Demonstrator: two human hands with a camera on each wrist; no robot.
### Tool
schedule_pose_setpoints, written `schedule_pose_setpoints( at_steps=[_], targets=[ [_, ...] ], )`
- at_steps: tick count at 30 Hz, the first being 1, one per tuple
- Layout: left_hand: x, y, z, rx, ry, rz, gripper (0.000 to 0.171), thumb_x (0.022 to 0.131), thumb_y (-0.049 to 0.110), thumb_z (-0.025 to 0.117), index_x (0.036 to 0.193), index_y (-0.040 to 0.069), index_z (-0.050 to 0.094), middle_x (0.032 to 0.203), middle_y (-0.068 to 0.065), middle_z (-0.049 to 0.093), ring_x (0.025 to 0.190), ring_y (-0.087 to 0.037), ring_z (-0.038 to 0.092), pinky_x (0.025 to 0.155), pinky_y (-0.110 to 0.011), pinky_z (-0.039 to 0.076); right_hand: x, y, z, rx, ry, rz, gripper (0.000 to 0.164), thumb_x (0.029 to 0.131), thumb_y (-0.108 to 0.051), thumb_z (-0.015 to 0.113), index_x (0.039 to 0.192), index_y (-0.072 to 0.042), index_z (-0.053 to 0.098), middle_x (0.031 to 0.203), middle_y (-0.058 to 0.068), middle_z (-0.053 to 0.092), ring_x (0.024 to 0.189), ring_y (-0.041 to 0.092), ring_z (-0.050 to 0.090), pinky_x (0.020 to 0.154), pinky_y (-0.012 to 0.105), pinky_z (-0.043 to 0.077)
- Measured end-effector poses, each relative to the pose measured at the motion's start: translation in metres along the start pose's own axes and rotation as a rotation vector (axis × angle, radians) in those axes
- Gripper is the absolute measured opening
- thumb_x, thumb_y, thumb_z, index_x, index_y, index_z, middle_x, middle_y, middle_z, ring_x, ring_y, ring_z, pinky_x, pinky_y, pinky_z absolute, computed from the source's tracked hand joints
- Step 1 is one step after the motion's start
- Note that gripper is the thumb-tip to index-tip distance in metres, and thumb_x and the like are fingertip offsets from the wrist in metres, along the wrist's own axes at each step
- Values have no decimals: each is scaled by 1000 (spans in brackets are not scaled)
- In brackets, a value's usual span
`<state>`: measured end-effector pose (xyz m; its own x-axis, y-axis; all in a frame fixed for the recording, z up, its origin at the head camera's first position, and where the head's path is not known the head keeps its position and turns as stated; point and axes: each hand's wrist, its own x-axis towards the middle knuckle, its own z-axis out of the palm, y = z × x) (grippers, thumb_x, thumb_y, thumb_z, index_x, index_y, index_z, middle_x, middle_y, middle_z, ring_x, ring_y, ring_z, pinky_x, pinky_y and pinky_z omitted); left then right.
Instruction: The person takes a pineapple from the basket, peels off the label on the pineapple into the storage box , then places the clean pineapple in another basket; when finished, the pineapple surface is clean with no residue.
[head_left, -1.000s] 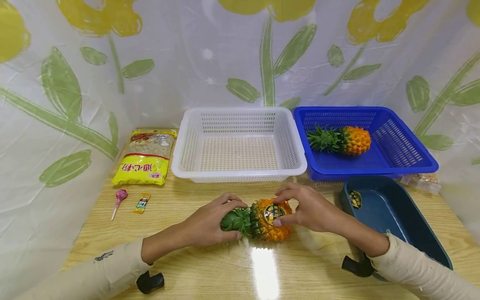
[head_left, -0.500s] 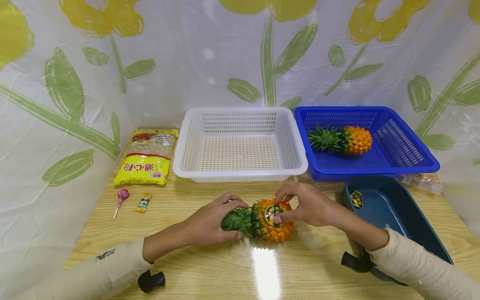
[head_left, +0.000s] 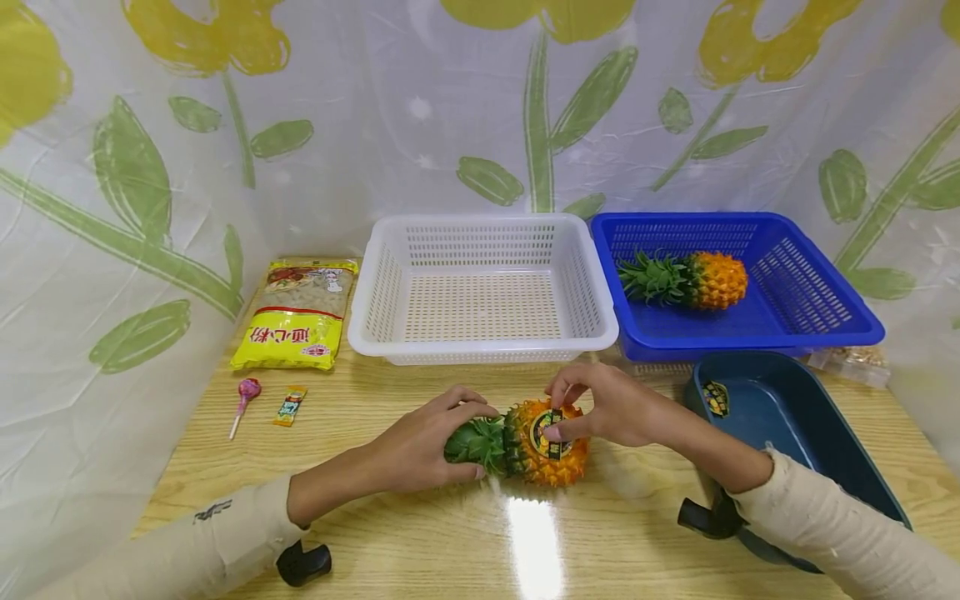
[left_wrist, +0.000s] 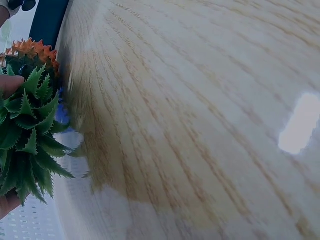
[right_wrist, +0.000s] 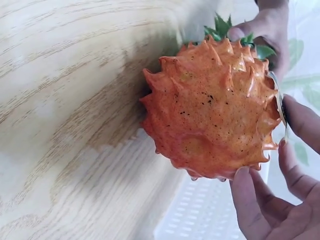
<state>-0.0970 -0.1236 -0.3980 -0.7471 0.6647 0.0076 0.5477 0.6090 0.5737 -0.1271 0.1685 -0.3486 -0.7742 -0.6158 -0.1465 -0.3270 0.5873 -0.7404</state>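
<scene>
A small orange pineapple (head_left: 566,468) with a green crown lies on its side on the wooden table. My left hand (head_left: 423,446) grips its leafy crown (left_wrist: 31,125), thumb on the near side and fingers on the far side. On the fruit's upper side sits a round black-and-gold sticker (head_left: 538,437). The thumb of my right hand (head_left: 622,408) lies over that sticker, with the index finger bent at its edge. Seen from the right wrist, the sticker (right_wrist: 280,100) stands partly off the skin between thumb and finger, while another fingertip (right_wrist: 242,175) touches the fruit.
Behind the hands stands a white basket (head_left: 480,343). A blue basket (head_left: 757,340) holds another pineapple (head_left: 716,281). At right is a dark green basin (head_left: 787,392) with a sticker (head_left: 716,398) on its wall. A pasta bag (head_left: 296,317), lollipop (head_left: 246,400) and wrapped candy (head_left: 290,406) lie left.
My right thumb has moved slightly left and up over the sticker, and the right hand has shifted a little. My left hand keeps its hold on the crown.
</scene>
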Motion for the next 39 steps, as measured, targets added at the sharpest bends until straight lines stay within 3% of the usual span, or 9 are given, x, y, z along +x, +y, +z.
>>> schedule_pose_setpoints(
  at_steps=[5,8,12,15,21,26,33,39],
  targets=[
    [0,0,0,2,-2,6,66,83,36,82,141,21,54,142,-3,47,131,-25,51,101,-47,50,0,3,-1,46,8,-64,23,85,-24,82,86,-16,60,113,7,66,102,22,62,89,50,53],
    [0,0,1,2,-3,4,66,84,35,82,142,21,54,142,-3,47,131,-25,51,100,-47,50,0,3,-1,51,17,-89,23,85,-22,82,83,-17,60,113,5,67,110,26,60,91,51,51],
    [-1,0,1,-1,0,4,66,84,35,82,141,21,54,142,-4,47,131,-26,51,100,-48,50,1,1,-3,69,17,-110,23,84,-20,82,79,-20,59,119,5,68,126,32,54,82,42,55],
    [-1,-1,1,-1,2,4,66,84,35,82,141,21,54,142,-4,47,131,-26,50,101,-48,50,0,-1,-5,101,-2,-116,23,85,-19,82,78,-19,59,125,9,65,130,35,51,72,35,58],
    [-1,-1,1,-9,-2,1,66,84,35,82,142,21,53,141,-3,47,131,-25,51,100,-48,50,-4,-5,-9,162,-46,-125,20,87,-19,80,80,-19,61,133,12,60,131,35,51,76,32,60],
    [-2,-1,1,-17,-6,-1,66,85,36,81,142,21,53,141,-3,46,131,-25,51,100,-47,50,-8,-11,-12,211,-73,-157,18,90,-18,77,83,-17,61,125,10,65,121,30,58,71,34,60],
    [-2,-1,0,-15,-12,1,66,85,35,81,143,22,52,142,-3,46,130,-25,51,98,-47,51,-12,-9,-10,227,-84,-221,16,92,-16,74,85,-14,60,98,4,66,94,16,67,64,32,58],
    [-2,-1,0,-14,-15,1,66,86,35,80,144,22,52,143,-4,46,130,-26,51,98,-47,51,-16,-5,-12,247,-91,-206,13,94,-12,71,89,-11,60,89,3,60,82,19,69,61,31,55]
  ],
)
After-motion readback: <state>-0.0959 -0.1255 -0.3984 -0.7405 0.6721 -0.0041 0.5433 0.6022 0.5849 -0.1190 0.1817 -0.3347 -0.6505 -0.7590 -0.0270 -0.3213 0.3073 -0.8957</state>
